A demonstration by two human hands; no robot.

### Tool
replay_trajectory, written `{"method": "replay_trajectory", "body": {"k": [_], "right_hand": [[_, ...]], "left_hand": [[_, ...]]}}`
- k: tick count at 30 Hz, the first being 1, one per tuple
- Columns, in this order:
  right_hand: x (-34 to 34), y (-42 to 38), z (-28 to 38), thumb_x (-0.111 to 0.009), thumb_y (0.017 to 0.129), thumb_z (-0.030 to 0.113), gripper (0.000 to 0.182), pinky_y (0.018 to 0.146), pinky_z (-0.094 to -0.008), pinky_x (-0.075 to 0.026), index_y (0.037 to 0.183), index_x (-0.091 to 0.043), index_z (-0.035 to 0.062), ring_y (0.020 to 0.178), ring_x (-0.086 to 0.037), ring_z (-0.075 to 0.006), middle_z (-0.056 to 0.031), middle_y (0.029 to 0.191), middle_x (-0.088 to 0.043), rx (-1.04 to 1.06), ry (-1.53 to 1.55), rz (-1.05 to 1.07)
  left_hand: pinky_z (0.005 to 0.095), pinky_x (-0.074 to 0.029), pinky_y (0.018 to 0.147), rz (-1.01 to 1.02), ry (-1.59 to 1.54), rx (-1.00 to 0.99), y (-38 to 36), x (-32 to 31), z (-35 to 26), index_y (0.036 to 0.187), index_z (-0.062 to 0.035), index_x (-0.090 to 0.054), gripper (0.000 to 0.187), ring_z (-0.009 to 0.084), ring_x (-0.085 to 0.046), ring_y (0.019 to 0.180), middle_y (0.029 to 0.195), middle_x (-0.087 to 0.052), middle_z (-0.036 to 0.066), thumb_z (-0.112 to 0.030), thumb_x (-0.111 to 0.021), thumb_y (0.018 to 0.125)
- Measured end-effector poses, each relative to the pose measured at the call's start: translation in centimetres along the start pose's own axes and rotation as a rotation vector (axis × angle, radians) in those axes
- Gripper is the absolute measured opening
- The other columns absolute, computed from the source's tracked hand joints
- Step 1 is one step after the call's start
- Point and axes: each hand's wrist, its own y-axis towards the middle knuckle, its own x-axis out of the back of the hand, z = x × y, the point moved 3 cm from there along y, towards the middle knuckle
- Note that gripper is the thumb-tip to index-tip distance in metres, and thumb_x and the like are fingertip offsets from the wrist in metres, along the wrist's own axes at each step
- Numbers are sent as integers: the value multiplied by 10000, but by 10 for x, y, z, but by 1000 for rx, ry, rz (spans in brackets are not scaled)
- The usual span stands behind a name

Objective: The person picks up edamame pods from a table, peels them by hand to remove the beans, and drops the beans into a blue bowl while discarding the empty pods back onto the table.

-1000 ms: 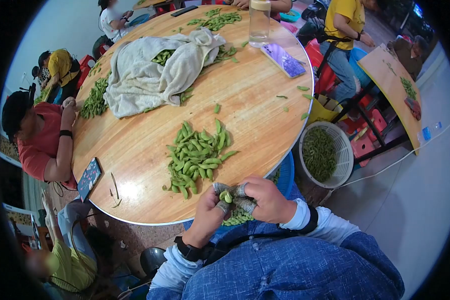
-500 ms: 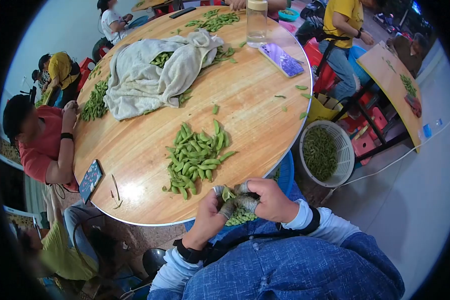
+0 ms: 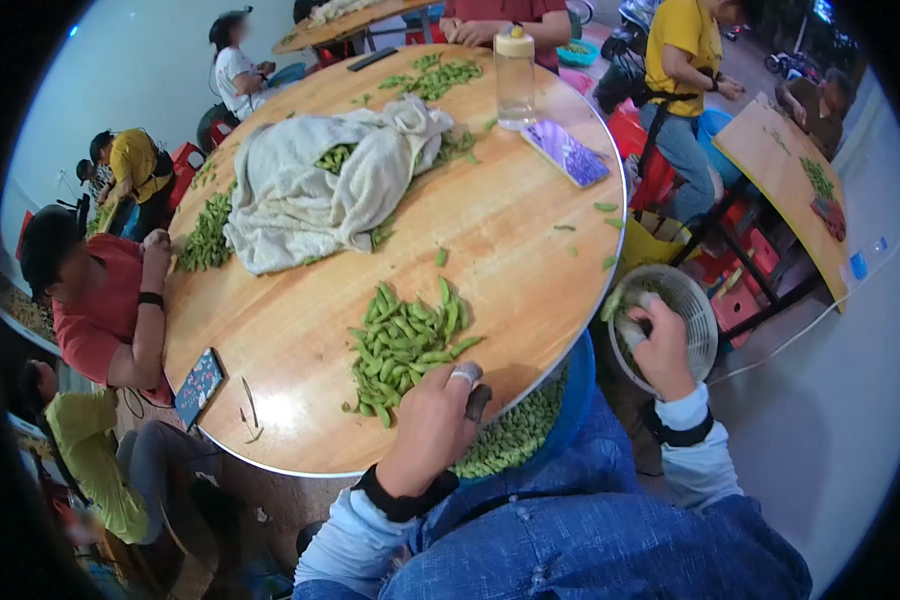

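Note:
A pile of green edamame pods [image 3: 405,340] lies on the round wooden table [image 3: 300,380]. My left hand [image 3: 435,425] is at the pile's near right edge, its wrapped fingertips drawn together; whether a bean or pod is between them is hidden. Over the white slotted basket [image 3: 708,335] of pods hangs my right hand [image 3: 660,345], with wrapped fingers apart and slightly blurred. A green pod or shell [image 3: 613,303] shows beside those fingertips, at the basket's left rim. Below the table edge, a blue basin [image 3: 582,385] holds shelled green beans [image 3: 520,430].
A pale towel [image 3: 310,190] covers more pods at the table's middle. A purple phone [image 3: 565,153], a bottle [image 3: 515,85] and a floral-cased phone [image 3: 200,387] lie or stand around it. A person in red [image 3: 110,315] sits at the left; others work at farther tables.
My hands were together over the basin around a pod and have parted. The right moved to the basket, the left to the pile's edge. The view has shifted, showing more of the beans.

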Motion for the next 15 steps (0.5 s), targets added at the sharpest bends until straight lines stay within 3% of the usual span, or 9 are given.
{"method": "replay_trajectory", "body": {"k": [2, 5, 6, 12, 15], "right_hand": [[7, -2, -1, -559, 715, -20, 133, 640, -279, -437, 848, -576, -23, 700, -568, -172, -127, 746, -598, -45, 139, -9], [-1, -11, -6, -571, 714, -16, 124, 644, -266, -434, 838, -586, -25, 699, -557, -147, -106, 755, -606, -74, 275, 80], [-7, -14, -5, -584, 716, -8, 124, 640, -259, -435, 839, -589, -26, 696, -547, -128, -90, 748, -606, -97, 339, 91], [-37, -21, 27, -589, 740, 18, 124, 634, -263, -438, 858, -593, -19, 684, -549, -132, -87, 747, -602, -43, 504, 264], [-51, -25, 38, -581, 761, 35, 136, 651, -264, -442, 885, -594, -20, 710, -550, -125, -94, 780, -607, -22, 521, 342]], "left_hand": [[393, -448, 560, -45, 196, 2, 21, -2, 5, 869, -14, -536, 180, 295, -562, 708, 740, -543, 152, -123, -577, 732], [392, -456, 559, 110, 383, 22, 38, -23, 24, 806, -14, -522, 113, 287, -571, 701, 729, -543, 153, -101, -529, 734], [362, -468, 531, 90, 397, -20, 41, -25, 24, 752, -12, -533, 85, 263, -576, 684, 715, -545, 146, -62, -468, 731], [402, -450, 537, 41, 375, -77, 47, -22, 24, 692, -40, -519, 51, 295, -575, 651, 686, -552, 127, -91, -518, 694], [404, -443, 528, 11, 268, 22, 40, -4, 16, 719, -40, -545, 54, 320, -568, 640, 705, -583, 138, -86, -535, 694]]}}
